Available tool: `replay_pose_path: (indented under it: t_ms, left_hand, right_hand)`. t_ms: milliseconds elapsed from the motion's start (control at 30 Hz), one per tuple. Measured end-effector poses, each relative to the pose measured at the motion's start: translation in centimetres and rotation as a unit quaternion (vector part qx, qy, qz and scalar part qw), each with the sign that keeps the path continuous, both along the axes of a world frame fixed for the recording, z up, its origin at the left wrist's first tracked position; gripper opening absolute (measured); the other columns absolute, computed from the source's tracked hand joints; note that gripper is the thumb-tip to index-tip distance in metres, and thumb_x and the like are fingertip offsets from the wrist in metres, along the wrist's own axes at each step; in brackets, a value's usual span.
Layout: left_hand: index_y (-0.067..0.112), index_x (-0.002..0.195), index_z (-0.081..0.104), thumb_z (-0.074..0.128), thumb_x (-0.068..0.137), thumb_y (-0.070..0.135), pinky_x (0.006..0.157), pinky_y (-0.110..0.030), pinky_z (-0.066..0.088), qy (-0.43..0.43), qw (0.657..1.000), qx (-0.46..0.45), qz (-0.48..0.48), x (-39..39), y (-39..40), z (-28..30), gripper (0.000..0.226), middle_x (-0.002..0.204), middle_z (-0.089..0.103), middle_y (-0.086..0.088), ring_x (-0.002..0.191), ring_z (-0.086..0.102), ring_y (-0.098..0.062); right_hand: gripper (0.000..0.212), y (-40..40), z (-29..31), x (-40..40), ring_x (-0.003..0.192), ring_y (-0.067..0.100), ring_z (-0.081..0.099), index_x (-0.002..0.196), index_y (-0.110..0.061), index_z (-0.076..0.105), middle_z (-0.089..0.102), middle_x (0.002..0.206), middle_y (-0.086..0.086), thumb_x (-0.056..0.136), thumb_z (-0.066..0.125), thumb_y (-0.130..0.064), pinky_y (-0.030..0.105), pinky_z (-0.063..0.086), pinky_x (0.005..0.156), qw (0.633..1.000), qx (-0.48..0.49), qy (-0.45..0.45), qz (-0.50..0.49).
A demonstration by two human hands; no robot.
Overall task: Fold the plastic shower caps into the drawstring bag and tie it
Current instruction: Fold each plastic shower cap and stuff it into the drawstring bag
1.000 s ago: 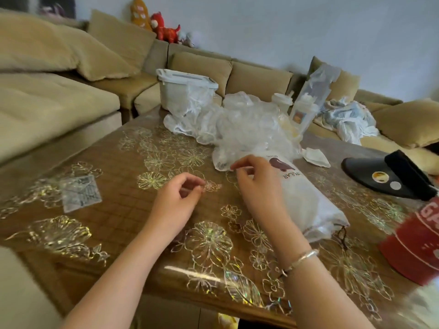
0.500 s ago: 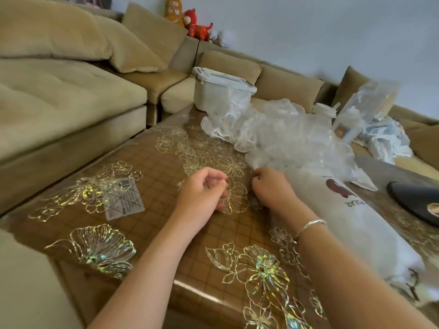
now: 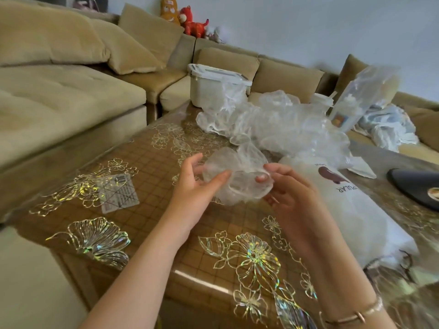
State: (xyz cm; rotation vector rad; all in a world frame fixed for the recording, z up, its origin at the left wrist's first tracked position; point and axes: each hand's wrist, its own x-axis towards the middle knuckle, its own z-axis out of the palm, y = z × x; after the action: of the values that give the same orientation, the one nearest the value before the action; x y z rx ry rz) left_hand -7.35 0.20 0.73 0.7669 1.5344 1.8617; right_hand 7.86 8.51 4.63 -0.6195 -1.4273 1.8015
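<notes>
Holding one crumpled shower cap (image 3: 237, 176) up off the table (image 3: 147, 205) now, mid-frame, when half a second ago both hands were fiddling low on the tabletop. Left hand (image 3: 194, 191) cradles it with fingers loosely spread, right hand (image 3: 285, 186) pinches its edge with curled fingertips. So I'd guess the next fold is starting. The drawstring bag (image 3: 356, 210) lies on its side at right, already stuffed, and the pile of loose caps (image 3: 285, 124) behind shows there's plenty left before tying
</notes>
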Motion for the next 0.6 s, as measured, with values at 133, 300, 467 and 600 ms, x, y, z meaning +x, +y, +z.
replay_pose_path:
  t_ms: [133,300,467,600]
  left_hand:
    - [0.026,0.094,0.074,0.077,0.082,0.026,0.097,-0.047,0.052,-0.013,1.0,0.007,-0.006,-0.5,0.0,-0.1,0.012,0.102,0.073,-0.002,0.103,0.067,-0.024]
    - [0.021,0.09,0.072,0.071,0.087,0.021,0.078,-0.027,0.051,0.045,0.998,0.042,0.011,-0.5,-0.2,0.0,0.003,0.085,0.072,0.006,0.086,0.067,-0.011]
    - [0.018,0.095,0.067,0.065,0.093,0.019,0.068,-0.015,0.049,0.23,0.97,0.045,0.068,0.7,-0.3,0.1,0.003,0.09,0.069,0.007,0.085,0.065,-0.004]
    - [0.019,0.096,0.065,0.06,0.096,0.017,0.063,-0.029,0.054,0.34,0.931,0.027,0.133,1.7,-0.6,-0.1,0.006,0.085,0.067,0.011,0.076,0.064,-0.009]
  right_hand:
    - [0.02,0.5,-0.4,0.6,0.062,0.019,0.057,0.111,-0.005,0.058,0.064,0.079,0.01,0.091,0.059,-0.008,0.028,0.048,0.055,0.999,-0.018,-0.036,-0.016]
    - [0.04,0.3,-1.0,0.7,0.075,0.027,0.053,0.111,-0.008,0.069,0.067,0.087,0.011,0.089,0.068,-0.042,0.041,0.049,0.073,0.984,0.055,-0.157,0.056]
    - [0.027,-0.8,-1.7,-0.5,0.104,0.048,0.061,0.104,-0.01,0.071,0.067,0.11,0.025,0.094,0.061,-0.032,0.058,0.047,0.099,0.973,0.089,-0.201,0.065]
    - [0.01,-0.8,-1.9,-0.3,0.058,0.012,0.061,0.087,0.001,0.068,0.067,0.068,0.004,0.092,0.062,-0.005,0.026,0.051,0.059,0.983,0.089,-0.161,0.006]
